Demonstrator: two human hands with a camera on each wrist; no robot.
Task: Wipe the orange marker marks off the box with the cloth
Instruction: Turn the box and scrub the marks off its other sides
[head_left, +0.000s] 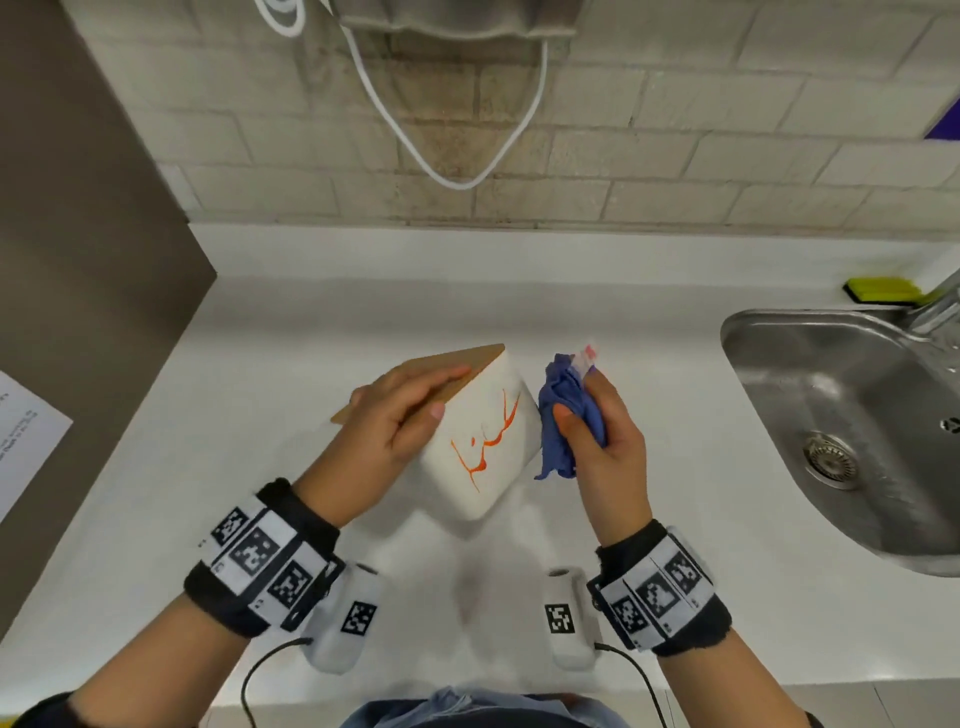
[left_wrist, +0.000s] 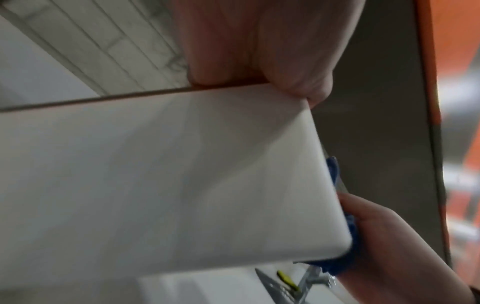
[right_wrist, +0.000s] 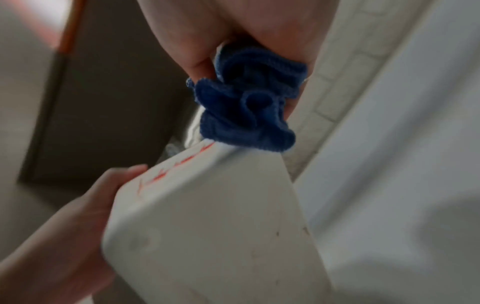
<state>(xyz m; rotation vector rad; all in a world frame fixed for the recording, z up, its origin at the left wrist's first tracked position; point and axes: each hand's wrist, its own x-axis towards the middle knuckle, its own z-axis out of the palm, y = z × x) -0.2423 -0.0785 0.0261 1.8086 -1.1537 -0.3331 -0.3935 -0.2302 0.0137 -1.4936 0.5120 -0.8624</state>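
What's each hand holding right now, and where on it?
The left hand holds the white box at its upper left edge, by the wooden lid. The right hand grips the bunched blue cloth around its middle.

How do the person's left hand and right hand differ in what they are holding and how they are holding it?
The left hand holds the white box tilted above the counter, fingers across its brown lid; the right hand holds the blue cloth bunched in its curled fingers. The left hand's load is rigid and bears the orange marks; the right hand's is soft and crumpled. Both wear marker-patterned wristbands.
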